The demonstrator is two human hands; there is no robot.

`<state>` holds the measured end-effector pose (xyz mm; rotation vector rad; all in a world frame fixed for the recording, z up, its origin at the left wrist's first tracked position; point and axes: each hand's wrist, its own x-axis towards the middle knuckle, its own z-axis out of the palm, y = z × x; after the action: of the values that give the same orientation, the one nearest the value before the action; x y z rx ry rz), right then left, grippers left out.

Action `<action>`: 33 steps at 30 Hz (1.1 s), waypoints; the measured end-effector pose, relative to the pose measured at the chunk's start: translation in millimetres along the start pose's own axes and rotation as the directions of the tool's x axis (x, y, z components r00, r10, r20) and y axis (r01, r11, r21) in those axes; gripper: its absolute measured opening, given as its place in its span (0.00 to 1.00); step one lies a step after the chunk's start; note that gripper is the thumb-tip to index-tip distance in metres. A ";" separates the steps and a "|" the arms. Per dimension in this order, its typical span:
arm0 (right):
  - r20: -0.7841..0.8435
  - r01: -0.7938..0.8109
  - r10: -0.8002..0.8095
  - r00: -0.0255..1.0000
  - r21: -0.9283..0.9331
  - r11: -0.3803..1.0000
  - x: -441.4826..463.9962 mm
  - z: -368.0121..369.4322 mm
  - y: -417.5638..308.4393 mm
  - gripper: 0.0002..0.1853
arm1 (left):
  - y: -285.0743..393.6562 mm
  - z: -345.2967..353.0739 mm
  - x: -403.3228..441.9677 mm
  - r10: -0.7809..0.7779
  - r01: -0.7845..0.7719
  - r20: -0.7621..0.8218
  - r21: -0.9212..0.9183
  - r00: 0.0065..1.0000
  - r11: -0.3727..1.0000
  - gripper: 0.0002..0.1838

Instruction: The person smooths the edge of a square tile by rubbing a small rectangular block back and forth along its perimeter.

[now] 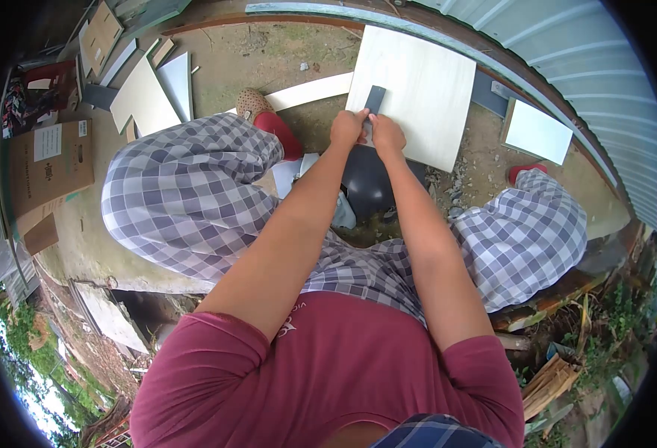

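Note:
A dark grey flat strip (375, 97) lies on a pale wooden board (425, 97) in front of me. My left hand (349, 128) has its fingers closed on the near left side of this strip. On its near right side, my right hand (387, 133) is closed round the same strip, almost touching the left. The strip's near end is partly hidden between both hands. Below the board's near edge sits a black rounded object (369, 179), between my legs, with a light grey cloth or bag (343, 213) beside it.
Cut board pieces (145, 101) lie at the upper left, near a cardboard box (48, 168). A long pale strip (310, 92) reaches the board from the left. A white panel (537, 132) lies at right, below a corrugated metal wall (590, 67). Rubble (459, 179) is scattered nearby.

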<state>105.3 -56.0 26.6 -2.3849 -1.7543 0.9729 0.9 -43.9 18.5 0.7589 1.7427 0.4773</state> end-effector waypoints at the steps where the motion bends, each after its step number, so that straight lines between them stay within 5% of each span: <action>1: 0.015 -0.002 0.002 1.000 -0.015 1.000 -4.8 2.2 1.0 0.21 | -1.2 -2.5 -6.0 -0.006 0.006 -0.001 0.066 1.000 0.998 0.23; 17: 0.068 0.064 -0.063 0.996 -0.013 0.998 -15.3 19.9 2.7 0.23 | -23.3 -16.9 -12.3 -0.060 0.055 0.042 0.104 0.997 0.993 0.25; 33: 0.087 -0.008 0.009 0.996 -0.005 1.000 16.6 0.3 -27.3 0.24 | 4.6 -19.8 9.5 -0.001 0.012 -0.101 0.110 0.995 0.994 0.25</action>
<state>84.7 -31.6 28.8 -2.3901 -1.7775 1.0901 -18.5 -32.8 20.9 0.8188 1.8773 0.4235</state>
